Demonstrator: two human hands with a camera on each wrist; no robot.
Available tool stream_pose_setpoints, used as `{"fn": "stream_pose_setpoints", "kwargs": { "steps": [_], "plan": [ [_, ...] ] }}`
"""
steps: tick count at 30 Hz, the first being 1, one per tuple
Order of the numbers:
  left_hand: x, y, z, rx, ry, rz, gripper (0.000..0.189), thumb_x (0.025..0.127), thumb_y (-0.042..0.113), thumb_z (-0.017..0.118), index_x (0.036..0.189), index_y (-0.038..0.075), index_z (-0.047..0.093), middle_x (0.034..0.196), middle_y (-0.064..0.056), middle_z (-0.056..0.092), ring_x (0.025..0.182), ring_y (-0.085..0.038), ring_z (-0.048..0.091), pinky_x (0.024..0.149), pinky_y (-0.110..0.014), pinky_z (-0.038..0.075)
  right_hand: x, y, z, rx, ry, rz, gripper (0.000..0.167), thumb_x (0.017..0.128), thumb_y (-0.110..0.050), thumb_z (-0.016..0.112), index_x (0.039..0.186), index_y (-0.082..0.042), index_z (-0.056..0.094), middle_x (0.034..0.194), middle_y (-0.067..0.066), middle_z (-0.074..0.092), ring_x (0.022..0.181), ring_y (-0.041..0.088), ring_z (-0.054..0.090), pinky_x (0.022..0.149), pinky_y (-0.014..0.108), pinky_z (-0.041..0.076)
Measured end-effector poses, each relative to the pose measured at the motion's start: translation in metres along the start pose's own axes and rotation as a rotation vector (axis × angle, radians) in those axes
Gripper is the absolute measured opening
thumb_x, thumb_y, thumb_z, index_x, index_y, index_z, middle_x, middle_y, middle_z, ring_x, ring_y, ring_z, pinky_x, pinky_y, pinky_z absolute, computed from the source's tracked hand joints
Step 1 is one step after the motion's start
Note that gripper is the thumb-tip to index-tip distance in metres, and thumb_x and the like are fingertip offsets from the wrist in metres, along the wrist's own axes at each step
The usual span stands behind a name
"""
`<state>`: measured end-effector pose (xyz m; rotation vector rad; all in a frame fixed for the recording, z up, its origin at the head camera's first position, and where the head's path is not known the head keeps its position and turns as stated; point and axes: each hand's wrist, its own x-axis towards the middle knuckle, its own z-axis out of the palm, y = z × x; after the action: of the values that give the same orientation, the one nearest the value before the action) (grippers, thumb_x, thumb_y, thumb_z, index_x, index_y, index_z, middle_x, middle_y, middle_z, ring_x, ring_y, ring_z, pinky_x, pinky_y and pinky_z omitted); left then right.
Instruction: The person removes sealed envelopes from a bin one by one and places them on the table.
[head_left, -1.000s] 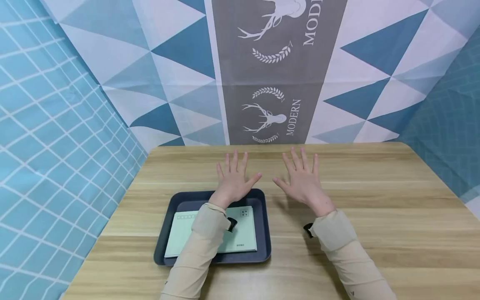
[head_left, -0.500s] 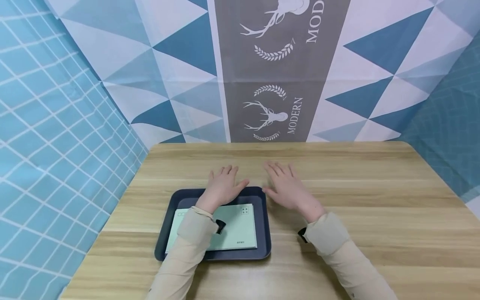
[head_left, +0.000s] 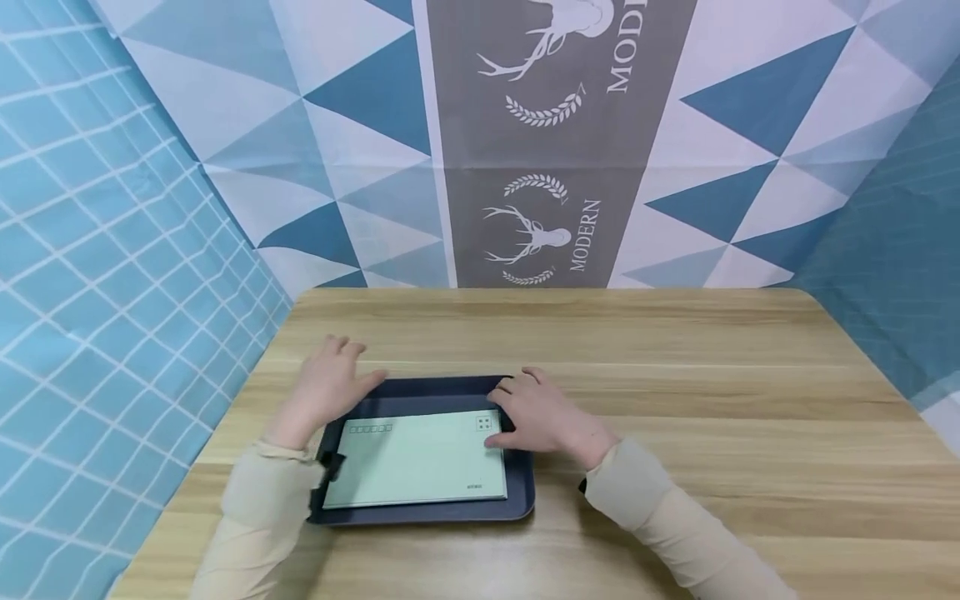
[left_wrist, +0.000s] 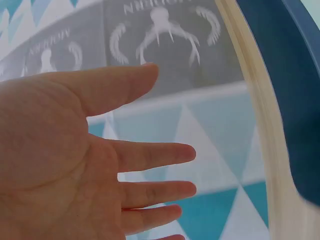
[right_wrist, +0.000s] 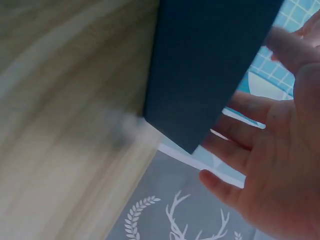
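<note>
A dark blue tray (head_left: 431, 385) lies on the wooden table, holding pale green envelopes (head_left: 416, 458) that look like a thin stack. My left hand (head_left: 322, 387) hovers at the tray's back left corner, fingers extended and apart; in the left wrist view, nothing lies in its palm. My right hand (head_left: 540, 417) is over the tray's right side, with fingers and thumb reaching across the rim to the envelopes' right edge. Its fingers look loosely bent in the right wrist view, beyond the tray's wall (right_wrist: 210, 60). Whether they touch the envelopes cannot be made out.
The wooden table (head_left: 675, 375) extends right of the tray and behind it. A patterned cloth backdrop (head_left: 540, 150) hangs behind the table's far edge. A blue gridded sheet (head_left: 135, 317) stands along the left side.
Both hands were spread out behind and beside the tray. The left hand has moved left to the tray's left corner. My right hand has come nearer and left, over the right rim.
</note>
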<state>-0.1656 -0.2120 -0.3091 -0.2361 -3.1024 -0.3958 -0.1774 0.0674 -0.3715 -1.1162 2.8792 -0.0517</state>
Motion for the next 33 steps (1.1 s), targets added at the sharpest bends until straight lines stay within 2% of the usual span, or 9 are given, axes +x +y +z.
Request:
{"fn": "stream_pose_setpoints", "kwargs": {
  "steps": [2, 5, 8, 10, 13, 18, 24, 28, 33],
  "plan": [
    [-0.006, -0.015, -0.001, -0.020, -0.035, -0.032, 0.066, 0.089, 0.037, 0.054, 0.127, -0.015, 0.040, 0.131, -0.038, 0.031, 0.121, -0.052, 0.026, 0.097, -0.062, 0.028, -0.001, -0.001, 0.004, -0.008, -0.041, 0.025, 0.077, 0.074, -0.071, 0.051, 0.127, -0.014, 0.053, 0.126, 0.002, 0.052, 0.121, 0.023, 0.044, 0.109, 0.044, 0.022],
    [-0.016, -0.038, -0.003, -0.041, -0.176, -0.096, 0.081, 0.088, 0.046, 0.052, 0.130, -0.020, 0.030, 0.130, -0.043, 0.029, 0.118, -0.055, 0.028, 0.093, -0.062, 0.032, -0.001, -0.002, 0.008, -0.004, -0.067, 0.046, 0.088, 0.069, -0.077, 0.049, 0.129, -0.014, 0.051, 0.128, 0.003, 0.051, 0.123, 0.023, 0.043, 0.109, 0.045, 0.022],
    [-0.024, -0.054, -0.001, -0.089, -0.350, -0.163, 0.089, 0.087, 0.053, 0.050, 0.130, -0.021, 0.027, 0.121, -0.042, 0.040, 0.102, -0.050, 0.048, 0.082, -0.054, 0.044, -0.001, -0.003, 0.012, -0.003, -0.059, 0.046, 0.091, 0.065, -0.080, 0.049, 0.128, -0.014, 0.052, 0.127, 0.003, 0.052, 0.122, 0.024, 0.043, 0.108, 0.045, 0.023],
    [-0.029, -0.060, 0.005, -0.149, -0.421, -0.201, 0.080, 0.087, 0.053, 0.050, 0.124, -0.017, 0.038, 0.105, -0.033, 0.052, 0.081, -0.038, 0.058, 0.070, -0.045, 0.049, -0.002, -0.003, 0.014, -0.003, -0.046, 0.045, 0.092, 0.064, -0.081, 0.049, 0.127, -0.014, 0.052, 0.126, 0.003, 0.053, 0.122, 0.024, 0.043, 0.108, 0.046, 0.023],
    [-0.032, -0.063, 0.016, -0.266, -0.474, -0.226, 0.054, 0.089, 0.045, 0.052, 0.104, -0.007, 0.050, 0.078, -0.014, 0.053, 0.060, -0.020, 0.053, 0.055, -0.034, 0.048, -0.003, -0.002, 0.017, 0.008, -0.040, 0.052, 0.092, 0.064, -0.081, 0.050, 0.126, -0.014, 0.053, 0.125, 0.003, 0.053, 0.122, 0.024, 0.042, 0.108, 0.047, 0.022],
    [-0.035, -0.071, 0.028, -0.434, -0.509, -0.186, 0.028, 0.092, 0.027, 0.052, 0.086, 0.001, 0.047, 0.073, -0.008, 0.050, 0.061, -0.020, 0.055, 0.055, -0.034, 0.051, -0.003, -0.001, 0.020, 0.010, -0.017, 0.047, 0.089, 0.066, -0.078, 0.052, 0.125, -0.012, 0.054, 0.124, 0.004, 0.054, 0.121, 0.024, 0.043, 0.107, 0.046, 0.024],
    [-0.037, -0.080, 0.031, -0.511, -0.514, -0.087, 0.019, 0.091, 0.015, 0.051, 0.091, -0.003, 0.045, 0.074, -0.010, 0.052, 0.056, -0.022, 0.056, 0.052, -0.035, 0.051, -0.001, -0.001, 0.022, 0.021, -0.001, 0.040, 0.084, 0.068, -0.072, 0.056, 0.124, -0.009, 0.054, 0.122, 0.005, 0.054, 0.119, 0.023, 0.045, 0.107, 0.046, 0.024],
    [-0.032, -0.084, 0.036, -0.514, -0.501, -0.071, 0.020, 0.092, 0.013, 0.049, 0.101, -0.005, 0.047, 0.078, -0.009, 0.054, 0.059, -0.020, 0.057, 0.053, -0.033, 0.051, 0.002, 0.004, 0.022, 0.048, -0.008, 0.054, 0.083, 0.068, -0.069, 0.059, 0.125, -0.009, 0.053, 0.123, 0.004, 0.054, 0.120, 0.021, 0.044, 0.108, 0.046, 0.022],
    [-0.024, -0.092, 0.042, -0.574, -0.505, -0.056, 0.041, 0.094, 0.013, 0.046, 0.127, -0.011, 0.037, 0.088, -0.011, 0.057, 0.066, -0.021, 0.057, 0.057, -0.033, 0.053, 0.007, 0.011, 0.023, 0.088, -0.013, 0.073, 0.083, 0.068, -0.066, 0.063, 0.125, -0.008, 0.052, 0.124, 0.004, 0.053, 0.120, 0.021, 0.044, 0.109, 0.047, 0.021]
  ]
}}
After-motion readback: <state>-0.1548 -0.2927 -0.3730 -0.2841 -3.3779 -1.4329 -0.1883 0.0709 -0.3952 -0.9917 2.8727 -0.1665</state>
